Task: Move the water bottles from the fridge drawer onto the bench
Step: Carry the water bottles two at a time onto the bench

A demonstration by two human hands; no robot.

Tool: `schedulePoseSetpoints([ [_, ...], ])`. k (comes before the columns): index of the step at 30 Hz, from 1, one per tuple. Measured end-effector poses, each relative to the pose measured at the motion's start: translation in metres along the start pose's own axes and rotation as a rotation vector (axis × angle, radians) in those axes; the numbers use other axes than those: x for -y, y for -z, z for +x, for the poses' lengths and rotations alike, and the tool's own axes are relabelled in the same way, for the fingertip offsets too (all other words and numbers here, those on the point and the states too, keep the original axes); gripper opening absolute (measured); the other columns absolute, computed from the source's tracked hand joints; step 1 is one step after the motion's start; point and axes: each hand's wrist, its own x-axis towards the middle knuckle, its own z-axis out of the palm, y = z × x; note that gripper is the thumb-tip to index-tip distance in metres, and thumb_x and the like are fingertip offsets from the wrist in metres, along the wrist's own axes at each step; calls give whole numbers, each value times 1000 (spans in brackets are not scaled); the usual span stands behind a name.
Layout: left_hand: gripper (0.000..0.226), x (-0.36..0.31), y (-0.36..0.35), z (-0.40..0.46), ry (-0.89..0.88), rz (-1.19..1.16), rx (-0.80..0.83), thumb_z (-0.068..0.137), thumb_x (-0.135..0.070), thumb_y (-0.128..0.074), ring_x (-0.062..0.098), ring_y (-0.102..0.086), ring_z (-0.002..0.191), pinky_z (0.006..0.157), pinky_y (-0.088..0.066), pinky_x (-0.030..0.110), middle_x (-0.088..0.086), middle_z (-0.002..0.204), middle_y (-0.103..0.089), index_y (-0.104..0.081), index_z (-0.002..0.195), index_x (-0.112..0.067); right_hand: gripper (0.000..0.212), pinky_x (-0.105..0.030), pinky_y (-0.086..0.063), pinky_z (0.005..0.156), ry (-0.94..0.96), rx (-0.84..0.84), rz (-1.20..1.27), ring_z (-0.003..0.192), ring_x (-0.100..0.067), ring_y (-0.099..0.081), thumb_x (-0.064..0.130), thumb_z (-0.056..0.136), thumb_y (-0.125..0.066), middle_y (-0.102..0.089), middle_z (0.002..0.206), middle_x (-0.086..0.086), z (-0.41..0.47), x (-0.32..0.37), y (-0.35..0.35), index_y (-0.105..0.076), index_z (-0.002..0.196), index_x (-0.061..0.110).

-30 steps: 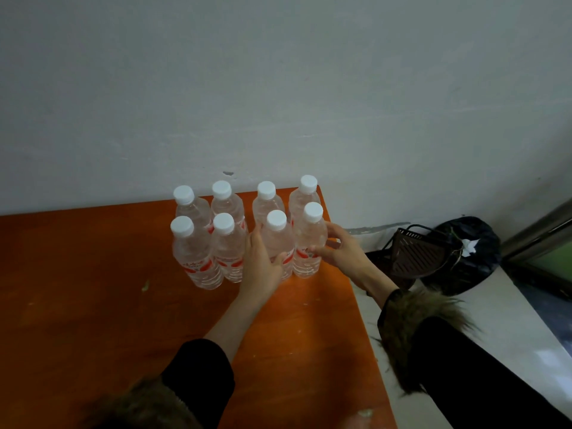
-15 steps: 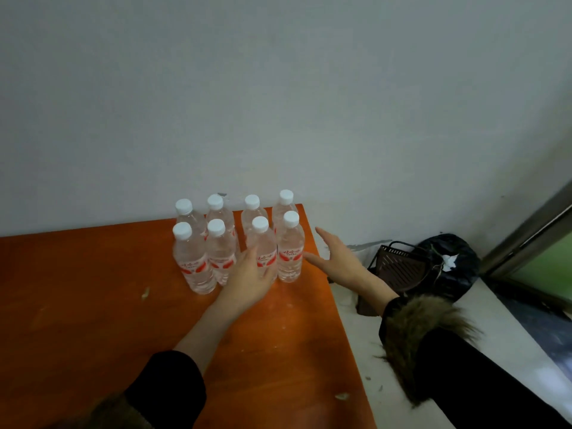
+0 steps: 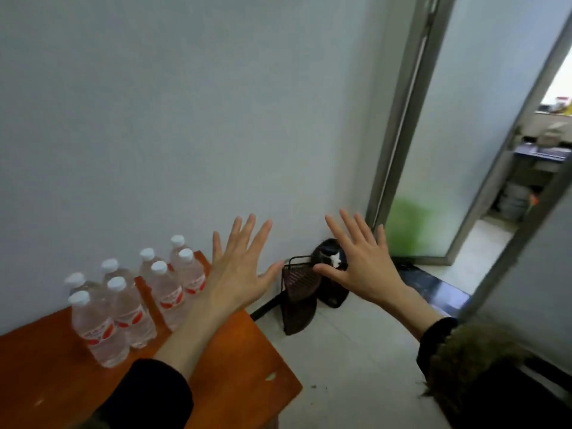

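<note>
Both hands have been lifted clear of the bottles since half a second ago, and the view has swung right toward a doorway (image 3: pixel 483 168). On the orange bench (image 3: pixel 235 363), eight water bottles (image 3: pixel 136 301) are stood upright in two rows at its far right corner against the wall. The left hand (image 3: pixel 241 267) is spread flat, empty, just right of them; the right hand (image 3: pixel 362 261), likewise splayed, is held well apart over the floor.

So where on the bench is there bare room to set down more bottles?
The orange bench is bare in front of the water bottles, toward its near edge, and along its left part. The back right corner by the wall is crowded with eight upright bottles. The left hand and right hand are open, holding nothing.
</note>
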Motion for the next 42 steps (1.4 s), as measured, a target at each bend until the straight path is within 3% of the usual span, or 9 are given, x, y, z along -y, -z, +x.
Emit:
schedulePoseSetpoints([
  [3, 86, -54, 0, -13, -107, -42, 42, 69, -75, -2, 14, 25, 140, 111, 14, 48, -6, 156, 18, 13, 144, -38, 95, -58, -1, 113, -151, -41, -74, 146, -23, 9, 84, 63, -12, 11, 158, 3, -62, -34, 29, 16, 143, 39],
  [7, 87, -126, -3, -33, -246, -136, 66, 69, -75, -4, 17, 20, 142, 113, 9, 50, -4, 157, 13, 5, 147, -35, 92, -56, 6, 112, -315, -52, -138, 144, -22, 16, 84, 71, -25, 18, 156, 4, -149, -77, 65, 23, 137, 43],
  [12, 85, -226, -3, -57, -421, -224, 66, 71, -73, -6, 17, 15, 144, 114, 7, 49, -3, 158, 7, 2, 147, -36, 93, -55, 8, 110, -514, -84, -206, 143, -21, 17, 87, 61, -7, 27, 148, 6, -259, -133, 111, 26, 135, 42],
  [20, 82, -416, -25, -114, -672, -327, 141, 70, -77, -4, 15, 20, 142, 114, 11, 46, -7, 157, 11, 12, 142, -40, 89, -54, 10, 111, -782, -108, -284, 140, -18, 22, 86, 63, -8, 27, 150, 6, -429, -219, 172, 26, 134, 43],
  [26, 85, -570, -50, -180, -829, -349, 224, 71, -82, -1, 15, 23, 141, 115, 9, 46, -6, 156, 15, 11, 144, -40, 96, -53, 10, 111, -952, -72, -326, 138, -16, 25, 91, 54, 8, 25, 151, 6, -558, -287, 207, 27, 133, 42],
  [30, 87, -640, -61, -210, -920, -365, 266, 61, -83, 15, 15, 26, 138, 114, 12, 44, -11, 149, 24, 19, 138, -43, 94, -51, 11, 111, -1046, -33, -338, 142, -18, 19, 90, 51, 16, 19, 156, 4, -618, -321, 221, 31, 131, 43],
  [35, 85, -721, -80, -223, -997, -348, 310, 64, -82, 10, 14, 28, 137, 112, 14, 42, -13, 146, 27, 19, 139, -43, 97, -50, 14, 110, -1148, -44, -298, 144, -19, 17, 91, 52, 6, 15, 157, 3, -672, -366, 232, 28, 132, 41],
  [38, 87, -762, -95, -224, -1029, -373, 358, 66, -83, 2, 14, 27, 137, 113, 13, 43, -11, 151, 21, 13, 142, -41, 96, -51, 11, 112, -1174, -24, -316, 144, -18, 18, 90, 52, 14, 15, 157, 4, -695, -398, 228, 29, 133, 42],
  [42, 85, -821, -123, -218, -1062, -412, 388, 69, -81, 1, 13, 26, 138, 113, 13, 42, -10, 153, 18, 11, 143, -39, 97, -50, 10, 113, -1220, -20, -289, 144, -18, 17, 86, 58, 0, 15, 157, 4, -712, -452, 227, 18, 142, 40],
])
